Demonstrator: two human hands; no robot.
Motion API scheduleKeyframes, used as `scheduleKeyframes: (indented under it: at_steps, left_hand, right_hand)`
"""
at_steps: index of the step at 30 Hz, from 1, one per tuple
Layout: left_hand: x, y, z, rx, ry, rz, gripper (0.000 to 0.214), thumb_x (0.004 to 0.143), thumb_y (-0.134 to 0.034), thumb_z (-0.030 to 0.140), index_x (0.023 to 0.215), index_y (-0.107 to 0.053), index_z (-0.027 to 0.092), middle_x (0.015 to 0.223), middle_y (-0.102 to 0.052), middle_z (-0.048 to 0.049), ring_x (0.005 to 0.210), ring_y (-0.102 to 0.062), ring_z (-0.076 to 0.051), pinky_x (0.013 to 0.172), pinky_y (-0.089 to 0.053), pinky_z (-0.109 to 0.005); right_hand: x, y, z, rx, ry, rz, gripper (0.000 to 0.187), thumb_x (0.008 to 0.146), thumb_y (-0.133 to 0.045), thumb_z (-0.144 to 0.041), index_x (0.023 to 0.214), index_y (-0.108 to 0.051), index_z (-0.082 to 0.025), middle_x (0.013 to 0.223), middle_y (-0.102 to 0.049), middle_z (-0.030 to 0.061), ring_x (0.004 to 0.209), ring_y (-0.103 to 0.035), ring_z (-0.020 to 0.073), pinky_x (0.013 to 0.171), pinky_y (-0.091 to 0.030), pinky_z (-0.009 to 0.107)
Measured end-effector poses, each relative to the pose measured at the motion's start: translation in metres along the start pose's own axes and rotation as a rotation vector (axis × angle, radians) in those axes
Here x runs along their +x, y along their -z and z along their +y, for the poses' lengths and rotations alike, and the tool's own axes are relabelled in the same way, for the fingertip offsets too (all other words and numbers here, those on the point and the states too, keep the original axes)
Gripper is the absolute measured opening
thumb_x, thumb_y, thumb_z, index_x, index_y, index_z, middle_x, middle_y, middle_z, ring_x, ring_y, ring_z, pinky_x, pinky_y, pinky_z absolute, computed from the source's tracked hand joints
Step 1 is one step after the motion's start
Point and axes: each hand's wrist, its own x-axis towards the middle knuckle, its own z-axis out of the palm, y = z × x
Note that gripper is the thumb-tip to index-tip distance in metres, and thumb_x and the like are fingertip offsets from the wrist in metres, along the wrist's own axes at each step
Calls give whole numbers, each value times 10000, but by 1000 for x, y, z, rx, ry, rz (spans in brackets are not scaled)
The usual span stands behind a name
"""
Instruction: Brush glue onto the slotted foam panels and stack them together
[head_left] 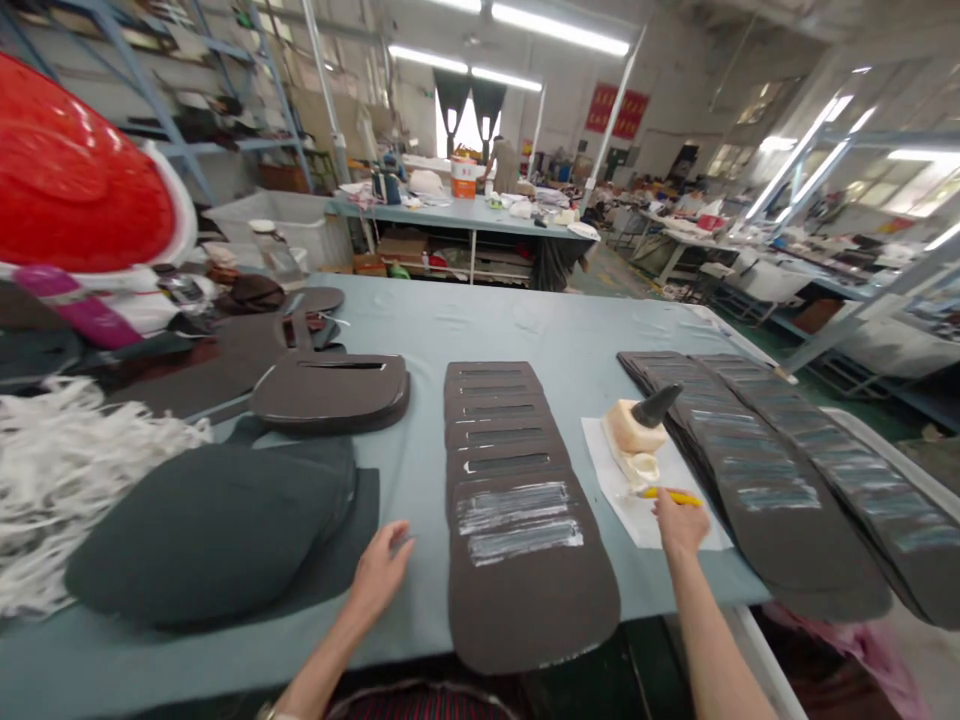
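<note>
My right hand [681,522] is closed around a yellow-handled brush [679,496], its tip at the foot of a cream-coloured, glue-caked container [634,430] with a dark cone on top. Under them lies a sheet of white paper [667,525]. Left of the paper, overlapping dark brown slotted panels [532,610] run down the table; the nearest bears two whitish smeared strips [517,525]. My left hand [384,565] hovers or rests between these panels and a stack of dark green pieces [217,530]. Its fingers are loosely bent, apart from the thumb, with nothing visible in them.
More dark panels with whitish smears [757,465] lie in rows along the right. A brown slotted stack [330,390] and tangled white strips [60,480] occupy the left, below a large red object [75,170]. A person [504,165] stands behind the far table [450,212].
</note>
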Motion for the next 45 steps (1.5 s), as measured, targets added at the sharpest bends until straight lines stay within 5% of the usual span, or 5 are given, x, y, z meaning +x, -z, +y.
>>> scheduleKeyframes:
  at_steps: [13, 22, 30, 39, 45]
  left_hand:
    - [71, -49, 56, 394, -401, -68, 265, 762, -557, 209, 1024, -532, 232, 1139, -552, -54, 1113, -447, -241, 936, -353, -433]
    - [76, -40, 51, 345, -392, -55, 264, 756, -553, 207, 1018, -525, 233, 1150, -545, -68, 1124, -441, -257, 953, -341, -460]
    - [79, -42, 46, 347, -384, -69, 268, 775, -521, 209, 1042, -521, 232, 1169, -549, -76, 1142, -428, -269, 977, -320, -479]
    - [78, -45, 47, 345, -392, -53, 267, 773, -523, 216, 1039, -534, 237, 1176, -554, -76, 1149, -431, -276, 976, -322, -468]
    - [78, -38, 47, 273, -336, -44, 250, 795, -509, 213, 1042, -521, 250, 1130, -569, -45, 1092, -474, -226, 940, -362, -410]
  right_hand:
    - [-184, -128, -181, 436, 348, -612, 300, 730, -548, -473, 815, -635, -199, 568, -567, -36, 504, -508, 124, 529, -395, 226]
    - [-70, -116, -134, -139, 239, -251, 359, 716, -488, -462, 836, -675, -180, 563, -591, 21, 556, -522, 178, 560, -349, 266]
    - [-170, -141, -190, 210, 536, -587, 321, 790, -486, -478, 833, -648, -205, 663, -633, 2, 578, -548, 137, 600, -400, 235]
    - [-68, -119, -122, -166, 265, -206, 390, 757, -430, -481, 846, -667, -184, 624, -621, 36, 596, -536, 180, 587, -352, 266]
    - [-90, -108, -130, -88, 264, -195, 405, 776, -432, -496, 877, -660, -177, 604, -616, 33, 572, -536, 176, 586, -352, 265]
